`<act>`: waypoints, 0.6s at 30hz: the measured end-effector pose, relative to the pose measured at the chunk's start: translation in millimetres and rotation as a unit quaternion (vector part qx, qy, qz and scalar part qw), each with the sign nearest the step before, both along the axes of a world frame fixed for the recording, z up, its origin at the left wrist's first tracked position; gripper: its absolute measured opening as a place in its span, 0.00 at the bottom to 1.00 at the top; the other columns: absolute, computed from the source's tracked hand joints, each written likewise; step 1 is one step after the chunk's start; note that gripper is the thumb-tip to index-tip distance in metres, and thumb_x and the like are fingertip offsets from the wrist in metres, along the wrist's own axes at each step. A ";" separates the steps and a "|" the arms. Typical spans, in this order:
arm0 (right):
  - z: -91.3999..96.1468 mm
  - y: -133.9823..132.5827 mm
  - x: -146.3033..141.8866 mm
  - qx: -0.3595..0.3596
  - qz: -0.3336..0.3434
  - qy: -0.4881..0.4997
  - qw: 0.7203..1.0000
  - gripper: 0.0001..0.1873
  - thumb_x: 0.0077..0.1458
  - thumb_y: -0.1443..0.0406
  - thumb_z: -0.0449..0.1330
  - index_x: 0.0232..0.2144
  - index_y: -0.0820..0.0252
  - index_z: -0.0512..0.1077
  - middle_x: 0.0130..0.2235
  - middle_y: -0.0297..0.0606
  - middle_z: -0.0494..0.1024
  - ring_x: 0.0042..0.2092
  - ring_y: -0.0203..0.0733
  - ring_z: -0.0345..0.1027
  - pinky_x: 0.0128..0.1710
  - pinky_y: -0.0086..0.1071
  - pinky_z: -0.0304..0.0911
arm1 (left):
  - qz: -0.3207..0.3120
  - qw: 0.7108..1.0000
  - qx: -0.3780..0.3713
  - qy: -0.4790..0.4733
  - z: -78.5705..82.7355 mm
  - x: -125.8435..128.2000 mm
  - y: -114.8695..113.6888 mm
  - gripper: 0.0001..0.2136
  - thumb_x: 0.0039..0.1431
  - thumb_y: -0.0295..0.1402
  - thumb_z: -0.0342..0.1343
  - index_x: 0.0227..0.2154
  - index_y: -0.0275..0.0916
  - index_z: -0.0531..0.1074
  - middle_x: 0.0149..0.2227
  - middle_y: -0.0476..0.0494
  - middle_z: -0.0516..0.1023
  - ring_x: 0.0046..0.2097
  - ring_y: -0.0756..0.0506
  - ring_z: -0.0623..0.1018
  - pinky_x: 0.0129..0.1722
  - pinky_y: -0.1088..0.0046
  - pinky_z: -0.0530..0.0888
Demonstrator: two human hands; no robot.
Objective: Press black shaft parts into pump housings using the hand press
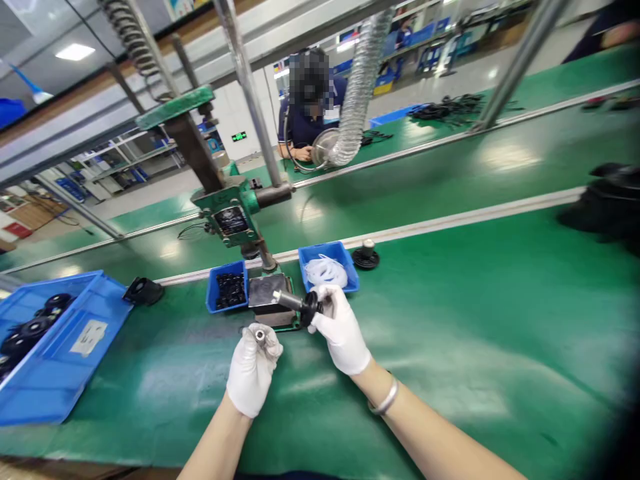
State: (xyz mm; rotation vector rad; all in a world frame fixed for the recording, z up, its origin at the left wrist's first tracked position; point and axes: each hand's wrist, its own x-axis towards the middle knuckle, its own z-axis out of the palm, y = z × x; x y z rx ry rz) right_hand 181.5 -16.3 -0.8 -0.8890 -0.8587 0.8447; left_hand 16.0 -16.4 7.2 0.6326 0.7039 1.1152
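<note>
- Shaft part [295, 303], a metal rod with a black disc on it, is held just above the green surface [450, 320], in front of the press [230, 213], pinched in the closed fingers of the gloved right hand [340, 333].
- Left hand [253, 370], also gloved, is curled around a small metal sleeve [260, 333] just beside it.
- Two blue trays flank the press, one holding black rings [227, 290] and one holding white rings [326, 271].

The press [230, 217] is standing on the bench [450, 320] between parts tray [212, 297] and ring tray [350, 270]; the large bin [50, 380] is lying farther left.
</note>
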 end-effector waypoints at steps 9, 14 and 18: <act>3.4 -10.8 -19.5 0.007 0.108 -0.123 0.987 0.12 0.41 0.69 0.58 0.29 0.55 0.59 0.31 0.32 0.61 0.32 0.40 0.56 0.31 0.31 0.57 | 0.042 0.989 0.067 0.124 -9.6 -26.7 12.4 0.18 0.51 0.49 0.66 0.30 0.37 0.74 0.27 0.50 0.70 0.28 0.52 0.69 0.30 0.76 0.66; 4.9 -17.4 -16.4 0.063 0.038 -0.298 0.952 0.16 0.38 0.75 0.53 0.31 0.54 0.57 0.36 0.35 0.64 0.36 0.43 0.61 0.36 0.34 0.60 | 0.039 0.967 0.123 0.220 4.7 -36.8 24.6 0.16 0.49 0.45 0.68 0.29 0.37 0.76 0.25 0.51 0.73 0.27 0.51 0.70 0.30 0.76 0.66; 5.9 -23.4 -15.4 0.126 0.008 -0.367 0.922 0.21 0.36 0.77 0.54 0.34 0.54 0.59 0.44 0.40 0.64 0.43 0.47 0.63 0.44 0.38 0.61 | 0.024 0.954 0.143 0.263 13.9 -42.5 31.8 0.14 0.43 0.41 0.72 0.26 0.36 0.76 0.26 0.50 0.74 0.25 0.51 0.70 0.28 0.75 0.66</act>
